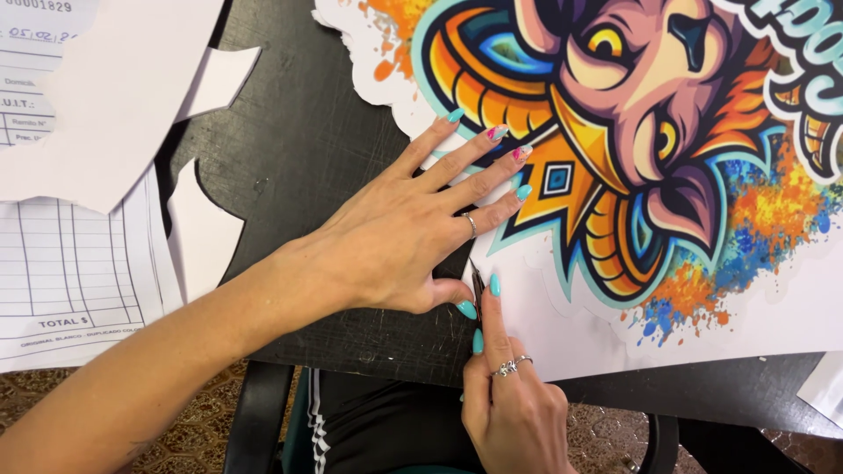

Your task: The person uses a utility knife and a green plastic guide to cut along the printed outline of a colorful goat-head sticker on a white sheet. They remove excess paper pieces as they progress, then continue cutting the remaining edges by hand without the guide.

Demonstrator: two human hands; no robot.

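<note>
**Blade at the Edge of the Printed Sheet**

The left hand [395, 237] lies flat, fingers spread, pressing the large white sheet printed with a multicoloured cartoon animal head [632, 132] onto the dark worktop [299, 149]. The right hand [514, 404] pinches a slim dark cutting knife [477, 283], index finger extended along its shaft. The knife's long axis runs away from the person, tip at the sheet's lower left border, just beside the left thumb. The right hand is nearer. White paper offcuts [202, 228] and lined forms [70, 272] lie left.
</note>
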